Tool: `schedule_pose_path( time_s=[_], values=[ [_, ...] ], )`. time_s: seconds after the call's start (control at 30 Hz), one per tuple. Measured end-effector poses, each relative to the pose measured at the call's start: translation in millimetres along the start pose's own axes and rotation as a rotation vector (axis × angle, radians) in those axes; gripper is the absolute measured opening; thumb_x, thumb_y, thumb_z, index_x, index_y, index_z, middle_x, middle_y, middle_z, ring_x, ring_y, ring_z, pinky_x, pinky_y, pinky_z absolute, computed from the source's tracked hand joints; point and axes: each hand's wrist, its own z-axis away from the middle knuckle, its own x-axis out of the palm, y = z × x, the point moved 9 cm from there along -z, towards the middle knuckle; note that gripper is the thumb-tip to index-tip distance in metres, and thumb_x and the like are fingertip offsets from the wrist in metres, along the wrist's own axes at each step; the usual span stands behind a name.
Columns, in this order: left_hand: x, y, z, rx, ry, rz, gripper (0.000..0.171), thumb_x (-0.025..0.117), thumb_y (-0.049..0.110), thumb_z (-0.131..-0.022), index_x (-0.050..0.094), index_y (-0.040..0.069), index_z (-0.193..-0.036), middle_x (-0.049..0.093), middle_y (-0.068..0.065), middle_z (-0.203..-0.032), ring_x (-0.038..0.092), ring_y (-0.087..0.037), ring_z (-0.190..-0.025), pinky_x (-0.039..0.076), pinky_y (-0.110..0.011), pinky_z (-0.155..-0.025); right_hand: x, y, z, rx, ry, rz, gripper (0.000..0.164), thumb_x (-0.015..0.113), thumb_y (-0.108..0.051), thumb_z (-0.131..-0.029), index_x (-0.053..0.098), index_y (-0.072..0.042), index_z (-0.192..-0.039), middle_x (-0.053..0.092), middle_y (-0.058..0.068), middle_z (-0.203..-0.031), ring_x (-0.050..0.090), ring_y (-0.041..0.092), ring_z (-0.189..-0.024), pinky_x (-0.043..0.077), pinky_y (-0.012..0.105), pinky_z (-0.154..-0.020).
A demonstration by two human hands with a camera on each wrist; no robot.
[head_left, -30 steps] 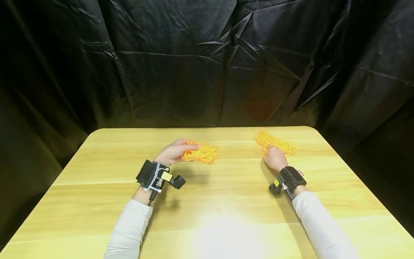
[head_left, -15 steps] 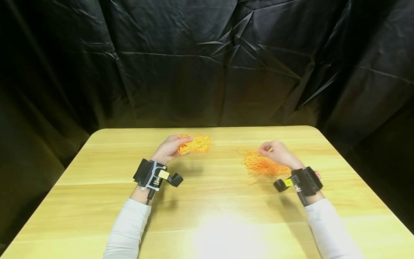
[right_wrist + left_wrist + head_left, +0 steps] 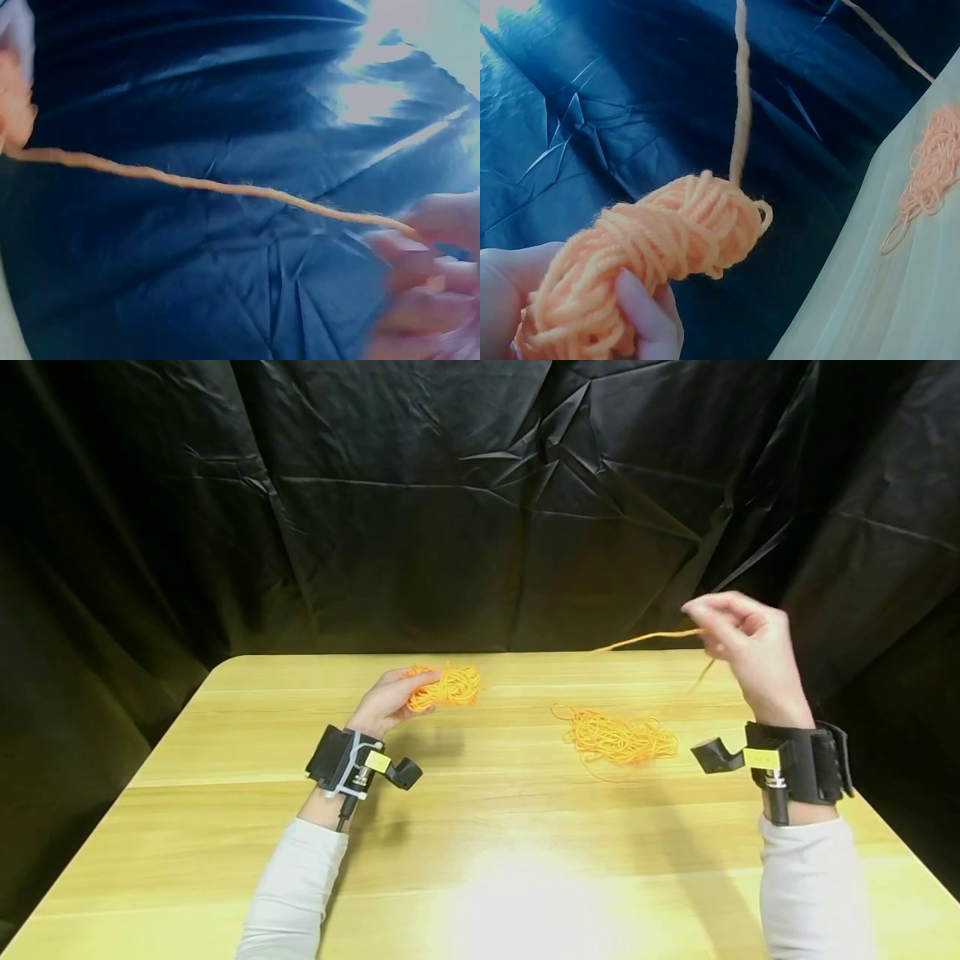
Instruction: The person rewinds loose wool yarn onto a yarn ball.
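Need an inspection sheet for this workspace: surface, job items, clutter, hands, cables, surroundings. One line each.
Surface: light wood-grain table, strong glare toward the near edge.
Job items: wound bundle of orange yarn; loose heap of similar yarn on the table, to the bundle's right; strand running from the bundle to the right hand; another length trails from that hand toward the heap.
Clutter: nothing seen.
Hands: left hand grips the bundle; right hand, above the table, pinches the strand.
Cables: left wrist lead and right wrist lead, both black; far ends not visible.
Surroundings: creased black sheeting behind the table.
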Motion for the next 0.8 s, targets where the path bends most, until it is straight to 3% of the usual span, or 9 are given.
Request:
schedule_pose_path(
  time_s=[0.07, 0.13, 0.2, 0.27, 0.33, 0.43, 0.57, 0.7, 0.8],
  values=[
    [3.9, 0.5, -0.2, 0.003, -0.009, -0.006, 0.031, 0.052, 0.015, -0.09, 0.046, -0.002, -0.114, 0.059, 0.001, -0.08, 0.057, -0.007, -0.068, 0.05, -0.017, -0.057, 17.5, 17.3, 5.0, 0.109, -0.195, 0.268, 0.02, 0.055, -0.016, -0.088, 0.063, 0.0, -0.098, 0.059, -0.003, -0.072, 0.05, 0.008, -0.063, 0.044, 0.018, -0.058],
    [9.8, 1.6, -0.4, 0.009, -0.028, -0.014, 0.03, 0.052, 0.015, -0.09, 0.046, -0.003, -0.113, 0.059, 0.001, -0.079, 0.057, -0.007, -0.067, 0.05, -0.018, -0.058, 41.4, 41.1, 14.4, 0.164, -0.466, 0.543, 0.025, 0.052, -0.023, -0.09, 0.064, -0.003, -0.1, 0.062, -0.002, -0.082, 0.055, 0.011, -0.073, 0.047, 0.024, -0.068],
    [16.9, 2.5, -0.6, 0.02, -0.051, -0.026, 0.03, 0.052, 0.015, -0.09, 0.046, -0.003, -0.112, 0.059, 0.001, -0.079, 0.057, -0.007, -0.067, 0.05, -0.018, -0.058, 64.9, 65.9, 24.8, 0.179, -0.676, 0.673, 0.032, 0.052, -0.027, -0.09, 0.061, -0.001, -0.105, 0.064, 0.007, -0.091, 0.059, 0.019, -0.082, 0.049, 0.032, -0.074],
    [24.6, 2.9, -1.2, 0.029, -0.071, -0.029, 0.031, 0.052, 0.015, -0.09, 0.046, -0.004, -0.113, 0.059, 0.0, -0.08, 0.057, -0.007, -0.067, 0.05, -0.018, -0.057, 86.8, 88.1, 31.4, 0.192, -0.757, 0.691, 0.04, 0.053, -0.03, -0.089, 0.056, 0.002, -0.113, 0.062, 0.017, -0.104, 0.058, 0.027, -0.093, 0.047, 0.039, -0.082],
    [32.8, 2.9, -1.7, 0.035, -0.09, -0.023, 0.033, 0.052, 0.014, -0.09, 0.045, -0.006, -0.115, 0.059, -0.001, -0.081, 0.057, -0.007, -0.067, 0.049, -0.017, -0.056, 108.2, 107.1, 34.1, 0.224, -0.739, 0.583, 0.052, 0.054, -0.032, -0.088, 0.046, 0.003, -0.125, 0.052, 0.02, -0.121, 0.05, 0.031, -0.11, 0.041, 0.043, -0.091],
    [44.3, 1.8, -3.8, 0.04, -0.112, -0.008, 0.035, 0.052, 0.012, -0.089, 0.045, -0.007, -0.117, 0.059, -0.002, -0.082, 0.057, -0.008, -0.068, 0.05, -0.019, -0.057, 140.9, 131.0, 37.3, 0.319, -0.636, 0.31, 0.067, 0.054, -0.038, -0.087, 0.029, -0.002, -0.137, 0.037, 0.017, -0.137, 0.034, 0.03, -0.125, 0.029, 0.045, -0.102],
    [56.5, 1.0, -6.0, 0.052, -0.133, 0.007, 0.033, 0.054, 0.011, -0.088, 0.047, -0.008, -0.115, 0.059, -0.004, -0.082, 0.059, -0.01, -0.068, 0.052, -0.021, -0.059, 178.8, 152.2, 44.5, 0.403, -0.536, 0.051, 0.076, 0.053, -0.048, -0.084, 0.024, -0.004, -0.139, 0.033, 0.015, -0.139, 0.031, 0.027, -0.128, 0.023, 0.045, -0.105],
    [62.2, 0.7, -7.8, 0.07, -0.135, 0.019, 0.032, 0.055, 0.011, -0.088, 0.049, -0.007, -0.113, 0.059, -0.005, -0.083, 0.06, -0.011, -0.069, 0.053, -0.025, -0.065, 206.7, 148.4, 52.8, 0.344, -0.557, -0.184, 0.055, 0.05, -0.041, -0.088, 0.048, 0.003, -0.121, 0.057, 0.016, -0.113, 0.048, 0.025, -0.113, 0.029, 0.043, -0.103],
    [60.6, 0.6, -9.6, 0.075, -0.106, 0.037, 0.03, 0.055, 0.011, -0.087, 0.05, -0.007, -0.111, 0.058, -0.006, -0.085, 0.06, -0.012, -0.071, 0.052, -0.029, -0.071, 216.6, 136.9, 59.9, 0.302, -0.586, -0.382, 0.033, 0.048, -0.027, -0.092, 0.059, 0.003, -0.101, 0.06, 0.008, -0.086, 0.056, 0.02, -0.09, 0.036, 0.043, -0.097]
  ],
)
